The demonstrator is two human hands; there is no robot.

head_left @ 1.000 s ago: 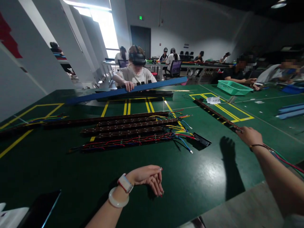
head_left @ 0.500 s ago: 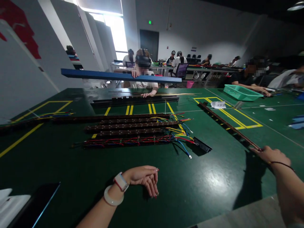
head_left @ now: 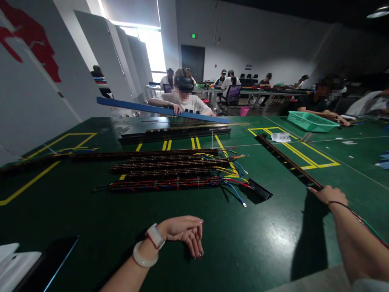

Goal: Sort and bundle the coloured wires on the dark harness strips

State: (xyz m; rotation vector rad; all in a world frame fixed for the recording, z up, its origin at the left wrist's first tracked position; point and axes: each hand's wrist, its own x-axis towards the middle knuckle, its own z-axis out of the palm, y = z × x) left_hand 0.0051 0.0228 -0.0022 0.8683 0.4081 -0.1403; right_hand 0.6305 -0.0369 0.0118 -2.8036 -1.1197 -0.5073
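Observation:
My right hand [head_left: 331, 195] is closed around the near end of a long black rail with copper-coloured strips [head_left: 287, 160], which slants away across the right of the table. Beside that forearm a red and a green wire [head_left: 372, 231] are visible. My left hand [head_left: 186, 235] hangs over the near middle of the table, wrist bent and fingers loosely curled, with nothing in it. Beyond it lie several wired black rails [head_left: 167, 184] side by side, blue, red and yellow leads [head_left: 235, 192] sticking out at their right ends. A short black channel piece [head_left: 259, 190] lies by the leads.
Across the table, a co-worker's hand [head_left: 177, 108] holds a long blue bar [head_left: 136, 106]. A black channel [head_left: 176, 135] lies before that person. Green basket [head_left: 313, 121] and white crumpled packet [head_left: 280, 137] sit at the far right. A dark flat panel [head_left: 57, 259] is at near left.
My right hand has shifted left, and more wire shows along its forearm. My left hand stays almost still. The co-worker's blue bar has dropped at its right end. The view tilts slightly upward.

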